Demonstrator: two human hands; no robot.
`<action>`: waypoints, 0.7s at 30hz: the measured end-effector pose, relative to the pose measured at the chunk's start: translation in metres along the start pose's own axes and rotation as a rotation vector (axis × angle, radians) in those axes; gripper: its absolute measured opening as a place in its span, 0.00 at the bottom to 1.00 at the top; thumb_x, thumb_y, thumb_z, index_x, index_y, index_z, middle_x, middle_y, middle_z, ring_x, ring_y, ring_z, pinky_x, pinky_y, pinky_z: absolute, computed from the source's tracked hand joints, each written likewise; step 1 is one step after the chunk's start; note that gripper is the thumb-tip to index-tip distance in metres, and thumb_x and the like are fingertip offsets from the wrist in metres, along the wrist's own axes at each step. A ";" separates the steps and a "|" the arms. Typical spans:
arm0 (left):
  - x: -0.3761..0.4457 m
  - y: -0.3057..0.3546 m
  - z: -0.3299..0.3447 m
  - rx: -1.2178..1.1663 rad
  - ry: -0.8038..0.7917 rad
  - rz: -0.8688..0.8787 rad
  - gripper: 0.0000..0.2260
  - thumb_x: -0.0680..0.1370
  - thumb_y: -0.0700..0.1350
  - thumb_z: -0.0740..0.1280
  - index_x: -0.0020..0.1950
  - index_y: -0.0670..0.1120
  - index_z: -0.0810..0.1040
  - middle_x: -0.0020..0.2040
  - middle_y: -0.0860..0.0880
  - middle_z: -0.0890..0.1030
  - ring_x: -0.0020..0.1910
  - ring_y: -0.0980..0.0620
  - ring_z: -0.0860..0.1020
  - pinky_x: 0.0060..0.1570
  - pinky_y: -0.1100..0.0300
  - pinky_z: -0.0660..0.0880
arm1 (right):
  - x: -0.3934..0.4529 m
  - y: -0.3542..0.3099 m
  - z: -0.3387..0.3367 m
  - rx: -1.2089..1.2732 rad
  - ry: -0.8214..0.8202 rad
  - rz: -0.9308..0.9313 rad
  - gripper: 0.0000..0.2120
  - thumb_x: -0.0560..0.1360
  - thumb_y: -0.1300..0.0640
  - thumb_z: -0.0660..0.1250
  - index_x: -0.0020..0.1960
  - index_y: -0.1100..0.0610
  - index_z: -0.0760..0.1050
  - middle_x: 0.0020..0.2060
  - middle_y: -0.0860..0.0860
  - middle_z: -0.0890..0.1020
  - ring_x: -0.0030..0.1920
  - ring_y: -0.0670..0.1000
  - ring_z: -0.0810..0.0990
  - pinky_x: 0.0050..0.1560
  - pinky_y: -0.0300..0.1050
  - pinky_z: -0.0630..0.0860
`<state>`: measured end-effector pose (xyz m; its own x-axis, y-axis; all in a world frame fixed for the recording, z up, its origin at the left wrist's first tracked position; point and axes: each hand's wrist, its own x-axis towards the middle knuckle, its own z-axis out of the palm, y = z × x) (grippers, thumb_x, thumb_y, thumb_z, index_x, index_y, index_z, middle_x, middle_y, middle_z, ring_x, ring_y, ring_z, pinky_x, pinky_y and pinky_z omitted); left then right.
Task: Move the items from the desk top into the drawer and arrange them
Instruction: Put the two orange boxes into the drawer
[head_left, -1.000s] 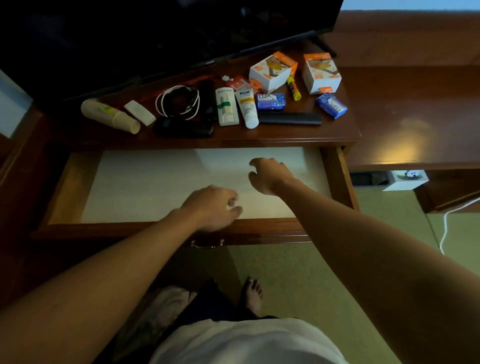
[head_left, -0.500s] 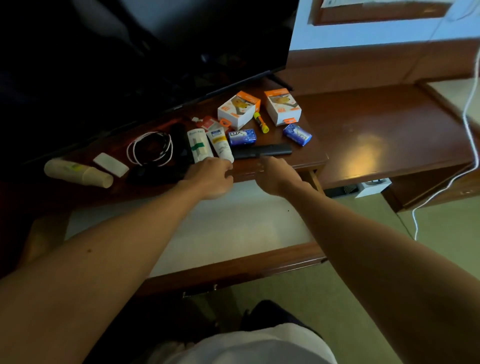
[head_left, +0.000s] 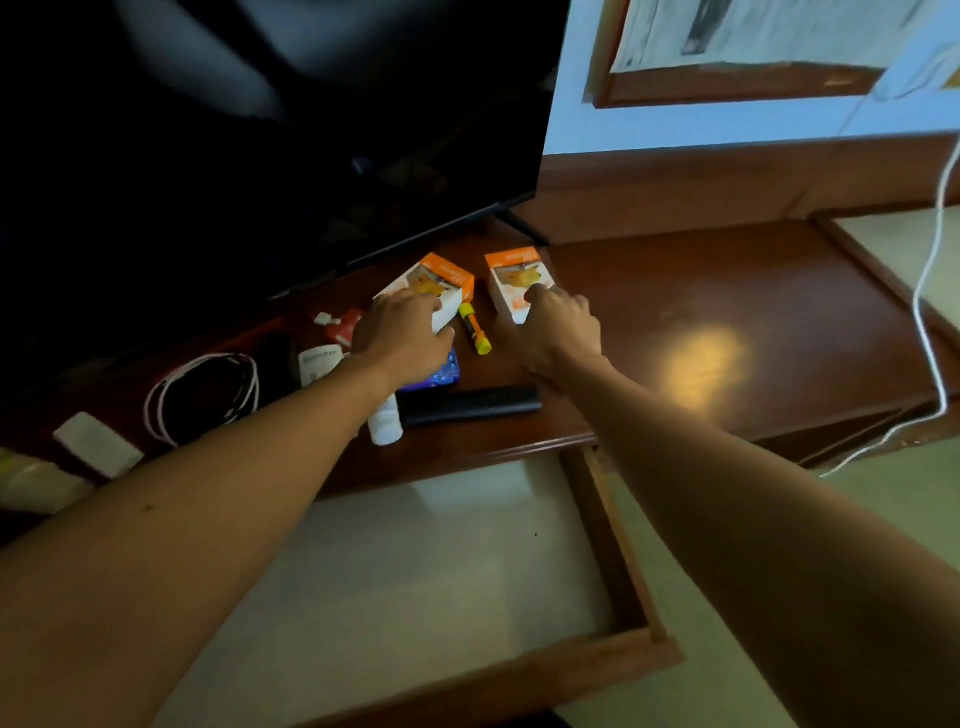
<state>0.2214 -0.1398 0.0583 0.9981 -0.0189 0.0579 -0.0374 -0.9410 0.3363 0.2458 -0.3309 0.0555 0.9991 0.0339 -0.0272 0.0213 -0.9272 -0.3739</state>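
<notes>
Pickup is what I am working on: my left hand (head_left: 402, 327) is curling round the left orange box (head_left: 439, 283), and my right hand (head_left: 553, 332) is closing its fingers on the right orange box (head_left: 511, 283). Both boxes are sitting on the table (head_left: 727, 322), just beneath the television (head_left: 260, 130). Next, I am judging, both need lifting back over the table's edge into the open drawer (head_left: 613, 545), whose pale floor is offering plenty of room.

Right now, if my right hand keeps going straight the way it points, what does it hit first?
The right box: the right hand already has its fingertips at that box's near end, apparently touching, though depth is unclear.
</notes>
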 end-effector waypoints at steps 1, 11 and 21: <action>0.017 0.003 0.005 0.034 0.006 -0.004 0.22 0.77 0.55 0.66 0.68 0.48 0.75 0.66 0.45 0.76 0.63 0.41 0.73 0.58 0.50 0.72 | 0.018 0.005 0.000 -0.037 0.005 0.001 0.33 0.74 0.33 0.59 0.69 0.55 0.70 0.65 0.56 0.75 0.64 0.62 0.71 0.57 0.58 0.70; 0.107 0.006 0.049 0.419 -0.178 -0.148 0.30 0.77 0.63 0.64 0.74 0.49 0.65 0.72 0.41 0.66 0.68 0.38 0.66 0.61 0.45 0.68 | 0.118 0.024 0.031 -0.212 -0.172 0.059 0.44 0.69 0.29 0.68 0.75 0.54 0.63 0.69 0.61 0.69 0.69 0.65 0.65 0.63 0.60 0.66; 0.106 -0.011 0.051 0.387 -0.121 -0.029 0.25 0.76 0.41 0.69 0.73 0.50 0.70 0.73 0.47 0.67 0.66 0.39 0.68 0.58 0.44 0.73 | 0.142 0.037 0.024 -0.187 -0.168 -0.121 0.37 0.67 0.53 0.75 0.73 0.52 0.64 0.68 0.57 0.70 0.69 0.64 0.64 0.64 0.63 0.66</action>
<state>0.3303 -0.1487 0.0129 0.9978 -0.0085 -0.0656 -0.0114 -0.9990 -0.0437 0.3877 -0.3518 0.0157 0.9689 0.1951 -0.1522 0.1618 -0.9649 -0.2066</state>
